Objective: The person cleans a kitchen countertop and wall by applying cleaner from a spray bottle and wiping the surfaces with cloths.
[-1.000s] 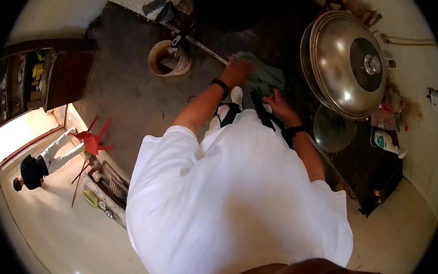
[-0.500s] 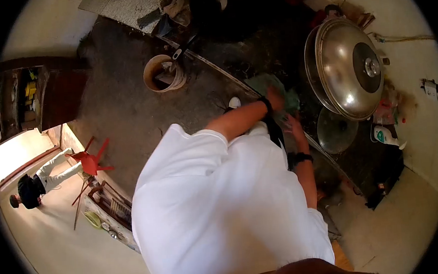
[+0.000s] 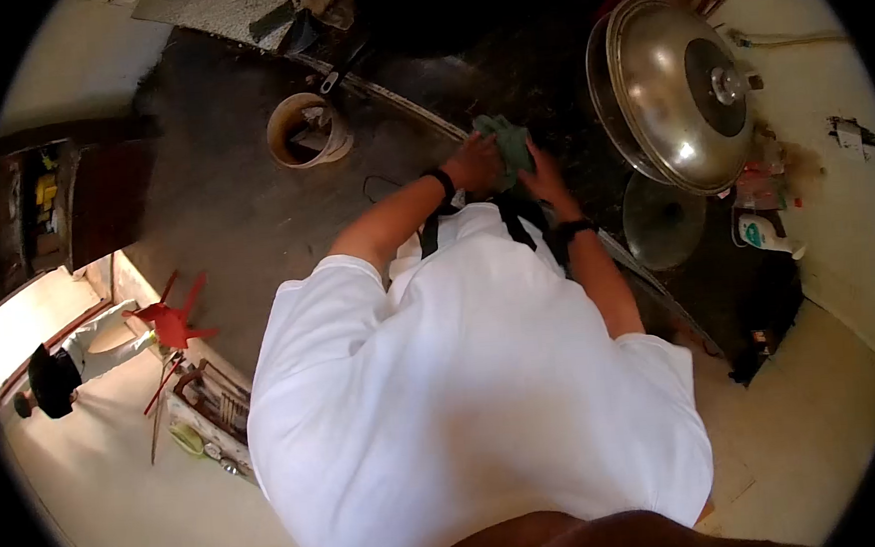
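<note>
A green cloth (image 3: 512,149) is bunched up between my two hands, over the edge of a dark worktop. My left hand (image 3: 475,163) is closed round its left side, fingers partly hidden. On the other side, my right hand (image 3: 544,175) holds the cloth's right edge, the fingers bent against it. A round glass-like lid (image 3: 663,222) lies on the worktop to the right of my right hand. Beyond it stands a large wok with a domed metal lid (image 3: 677,88).
A bucket (image 3: 334,144) with things inside stands on the floor at left. A black pan handle (image 3: 340,71) juts over the worktop edge (image 3: 407,105). A white spray bottle (image 3: 764,235) is at right. A red stool (image 3: 172,325) and another person (image 3: 55,380) are far left.
The cloth lay spread on the worktop and is now gathered up between my hands. Both hands have moved up and left in view, and my right hand has come onto the cloth.
</note>
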The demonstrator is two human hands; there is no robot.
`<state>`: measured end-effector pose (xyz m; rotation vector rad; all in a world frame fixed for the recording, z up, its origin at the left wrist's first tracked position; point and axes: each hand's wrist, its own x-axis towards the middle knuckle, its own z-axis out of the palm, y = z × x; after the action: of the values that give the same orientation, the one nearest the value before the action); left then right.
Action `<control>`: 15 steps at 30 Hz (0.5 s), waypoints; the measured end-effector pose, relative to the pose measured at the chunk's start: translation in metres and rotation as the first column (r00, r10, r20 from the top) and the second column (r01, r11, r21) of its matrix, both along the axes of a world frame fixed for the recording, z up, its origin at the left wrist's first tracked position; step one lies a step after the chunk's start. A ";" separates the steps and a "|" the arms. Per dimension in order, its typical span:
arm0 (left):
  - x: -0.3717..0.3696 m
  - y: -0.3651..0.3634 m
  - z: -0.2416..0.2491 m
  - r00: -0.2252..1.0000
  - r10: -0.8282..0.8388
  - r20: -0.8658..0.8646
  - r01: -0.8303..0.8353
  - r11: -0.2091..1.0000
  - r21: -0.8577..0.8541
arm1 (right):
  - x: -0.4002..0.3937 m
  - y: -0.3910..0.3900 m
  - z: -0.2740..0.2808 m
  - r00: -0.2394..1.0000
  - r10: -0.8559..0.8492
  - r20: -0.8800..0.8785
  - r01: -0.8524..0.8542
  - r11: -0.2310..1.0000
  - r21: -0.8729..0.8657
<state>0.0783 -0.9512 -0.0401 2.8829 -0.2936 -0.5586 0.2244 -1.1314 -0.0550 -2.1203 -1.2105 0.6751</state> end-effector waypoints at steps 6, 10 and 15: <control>-0.007 0.005 0.040 0.982 0.148 -0.118 -0.142 0.988 0.053 | -0.024 0.041 0.028 0.976 0.042 0.213 -0.033 0.998 -0.044; 0.019 -0.042 0.048 0.933 0.160 -0.324 -0.153 0.987 0.047 | -0.012 0.022 0.009 0.999 -0.026 0.029 0.026 1.000 0.004; 0.056 -0.117 0.046 0.828 0.241 -0.506 -0.281 0.960 -0.004 | -0.008 -0.026 0.010 0.971 -0.179 -0.159 0.181 0.983 -0.001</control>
<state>0.1343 -1.0685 0.0062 2.5144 0.1572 -1.1732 0.2166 -1.1577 -0.0453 -2.0911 -0.9223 0.7359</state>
